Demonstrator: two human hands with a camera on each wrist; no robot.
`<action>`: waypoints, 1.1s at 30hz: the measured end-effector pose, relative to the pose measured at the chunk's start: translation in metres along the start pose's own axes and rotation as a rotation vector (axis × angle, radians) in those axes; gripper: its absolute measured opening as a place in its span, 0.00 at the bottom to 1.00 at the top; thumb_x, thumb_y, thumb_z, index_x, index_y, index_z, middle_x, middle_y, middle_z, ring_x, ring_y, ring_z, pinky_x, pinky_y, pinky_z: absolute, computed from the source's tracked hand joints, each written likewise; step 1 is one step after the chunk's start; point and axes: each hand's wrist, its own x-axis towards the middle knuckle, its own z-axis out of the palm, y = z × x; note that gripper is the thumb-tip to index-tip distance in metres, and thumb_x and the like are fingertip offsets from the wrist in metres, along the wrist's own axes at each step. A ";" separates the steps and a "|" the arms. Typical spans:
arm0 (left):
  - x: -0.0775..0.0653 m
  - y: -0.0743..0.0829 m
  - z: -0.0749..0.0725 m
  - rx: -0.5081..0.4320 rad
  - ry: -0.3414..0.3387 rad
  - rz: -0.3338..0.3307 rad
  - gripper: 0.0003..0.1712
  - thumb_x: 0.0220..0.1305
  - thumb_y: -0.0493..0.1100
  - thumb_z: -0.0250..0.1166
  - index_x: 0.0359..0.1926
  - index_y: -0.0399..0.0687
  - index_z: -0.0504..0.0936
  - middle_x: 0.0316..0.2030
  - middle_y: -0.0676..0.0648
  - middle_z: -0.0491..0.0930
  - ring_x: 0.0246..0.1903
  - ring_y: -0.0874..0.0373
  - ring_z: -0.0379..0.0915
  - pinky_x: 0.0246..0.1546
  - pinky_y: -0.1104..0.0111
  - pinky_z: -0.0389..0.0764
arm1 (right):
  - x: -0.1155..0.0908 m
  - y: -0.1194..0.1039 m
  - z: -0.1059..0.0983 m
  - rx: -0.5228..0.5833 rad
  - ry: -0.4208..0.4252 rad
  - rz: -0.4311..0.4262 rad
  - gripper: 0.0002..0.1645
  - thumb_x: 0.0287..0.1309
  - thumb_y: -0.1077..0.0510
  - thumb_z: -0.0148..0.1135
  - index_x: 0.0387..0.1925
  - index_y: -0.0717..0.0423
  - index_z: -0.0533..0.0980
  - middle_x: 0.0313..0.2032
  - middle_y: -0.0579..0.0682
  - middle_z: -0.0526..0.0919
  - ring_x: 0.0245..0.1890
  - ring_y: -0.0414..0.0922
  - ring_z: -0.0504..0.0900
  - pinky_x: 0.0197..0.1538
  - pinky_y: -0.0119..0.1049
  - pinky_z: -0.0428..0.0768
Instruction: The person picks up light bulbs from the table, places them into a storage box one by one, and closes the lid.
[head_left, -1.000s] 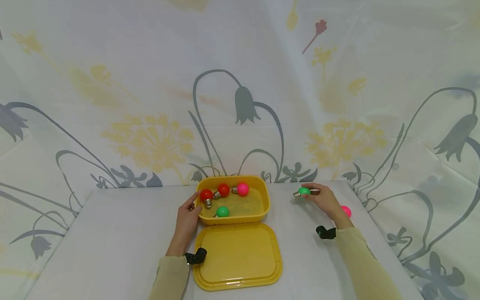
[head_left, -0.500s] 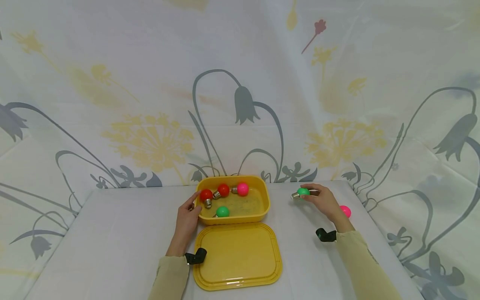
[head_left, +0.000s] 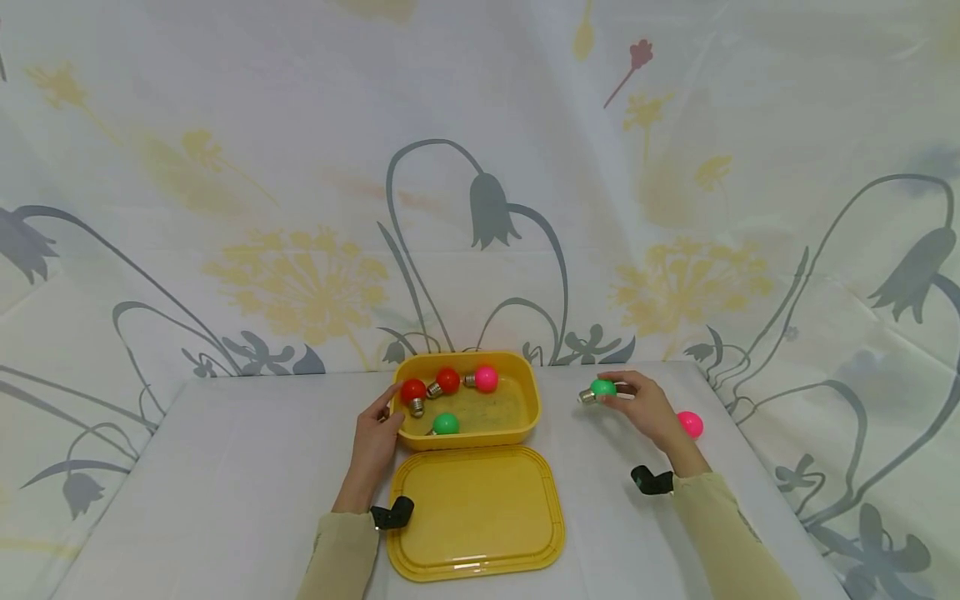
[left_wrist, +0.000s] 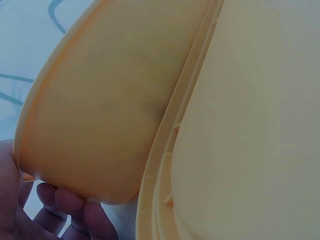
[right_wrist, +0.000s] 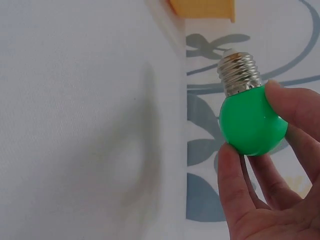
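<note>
My right hand pinches a green light bulb by its round globe, above the table at right. In the right wrist view the silvery screw base points away from the fingers, toward the top. My left hand holds the left end of a yellow plastic container, its fingers bent against the wall in the left wrist view. Inside the container lie two red bulbs, a pink bulb and another green bulb, whose base is mostly hidden by the front wall.
A yellow lid lies flat just in front of the container. A second pink bulb sits on the white table beside my right wrist, its base hidden. A flower-patterned cloth hangs behind the table.
My right hand has shifted slightly left with the green bulb, uncovering more of the pink bulb by the wrist. The left hand, container and lid stay where they were.
</note>
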 end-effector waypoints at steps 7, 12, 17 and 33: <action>0.000 0.000 0.000 0.006 -0.004 0.002 0.30 0.66 0.35 0.54 0.68 0.54 0.75 0.33 0.45 0.60 0.40 0.53 0.61 0.32 0.71 0.64 | -0.008 -0.004 0.005 0.014 -0.001 -0.001 0.28 0.59 0.58 0.70 0.60 0.60 0.76 0.59 0.60 0.74 0.59 0.64 0.75 0.51 0.44 0.81; 0.000 0.001 -0.001 0.005 -0.012 0.002 0.30 0.65 0.35 0.53 0.69 0.54 0.74 0.34 0.45 0.60 0.41 0.52 0.61 0.32 0.71 0.64 | -0.013 -0.008 0.010 0.038 -0.005 0.000 0.28 0.59 0.57 0.70 0.60 0.57 0.76 0.59 0.58 0.74 0.59 0.62 0.74 0.52 0.45 0.80; -0.001 0.001 -0.001 0.012 -0.015 -0.005 0.31 0.66 0.35 0.53 0.69 0.54 0.74 0.35 0.44 0.61 0.42 0.52 0.61 0.31 0.72 0.64 | -0.019 -0.014 0.017 0.048 0.003 -0.031 0.26 0.58 0.58 0.70 0.58 0.58 0.78 0.57 0.57 0.74 0.57 0.59 0.75 0.55 0.46 0.79; -0.003 0.002 -0.001 0.002 -0.026 -0.005 0.30 0.66 0.35 0.53 0.69 0.54 0.73 0.37 0.44 0.61 0.43 0.52 0.61 0.30 0.74 0.64 | -0.032 -0.055 0.033 0.119 -0.001 -0.176 0.21 0.55 0.68 0.70 0.52 0.67 0.79 0.50 0.61 0.76 0.49 0.55 0.78 0.53 0.39 0.80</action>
